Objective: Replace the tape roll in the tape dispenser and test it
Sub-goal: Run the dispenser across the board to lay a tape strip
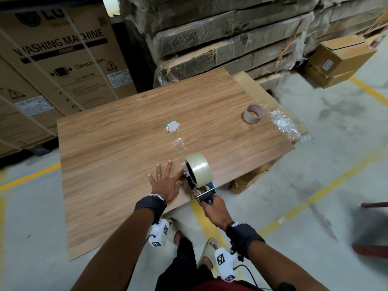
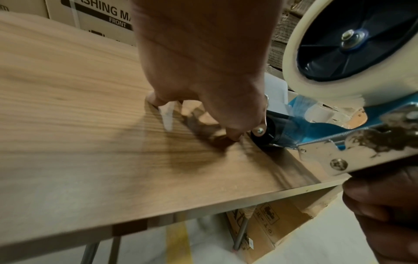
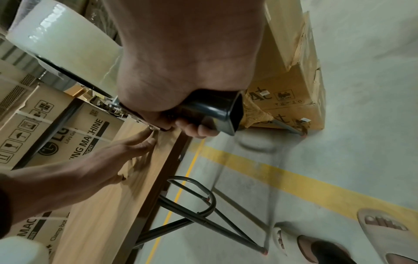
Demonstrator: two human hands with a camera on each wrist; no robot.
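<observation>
new tape roll (image 1: 198, 170) seated on tape dispenser (image 1: 199, 181), at near right edge of wooden table (image 1: 117, 148). right hand (image 1: 217, 213) wrapped tight round black handle (image 3: 217, 110), off the table edge. left hand (image 1: 168, 181) spread flat on table, fingers straight, holding nothing, fingertips (image 2: 233, 135) just beside the front roller (image 2: 264, 132). dispenser long axis running from handle, nearest the body, away across the table; roll forward of the grip. judged: test pull goes along that axis toward the body, left hand pinning the tape end. empty core (image 1: 253, 114) well apart, far right.
</observation>
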